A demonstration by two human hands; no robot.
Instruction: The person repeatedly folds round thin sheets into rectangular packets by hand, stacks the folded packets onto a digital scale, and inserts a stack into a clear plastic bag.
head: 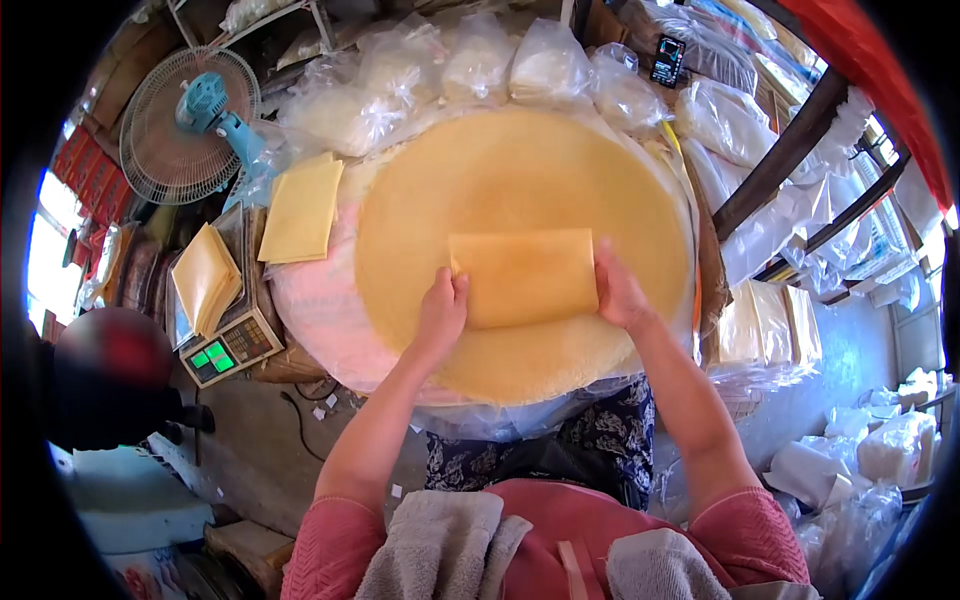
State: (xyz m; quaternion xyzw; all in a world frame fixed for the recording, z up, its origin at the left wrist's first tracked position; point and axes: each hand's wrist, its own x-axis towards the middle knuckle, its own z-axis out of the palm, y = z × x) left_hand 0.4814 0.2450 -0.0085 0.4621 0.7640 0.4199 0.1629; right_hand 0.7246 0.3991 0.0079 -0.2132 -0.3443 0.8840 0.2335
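A folded rectangular packet of thin yellow sheet (531,277) lies between my hands, over a large round stack of thin yellow sheets (420,187). My left hand (447,304) grips the packet's left edge, thumb on top. My right hand (619,289) is at the packet's right edge, slightly blurred, its fingers extended and apart; whether it grips the edge is unclear. Another folded yellow packet (302,210) lies left of the round stack. Several folded packets (207,279) rest on a digital scale (232,349) with a lit green display.
Filled clear plastic bags (551,64) line the far edge. A blue fan (202,105) stands at the back left. A phone (667,60) is propped at the back right. Wooden bars (780,157) cross the right side. Another person (112,382) is at the left.
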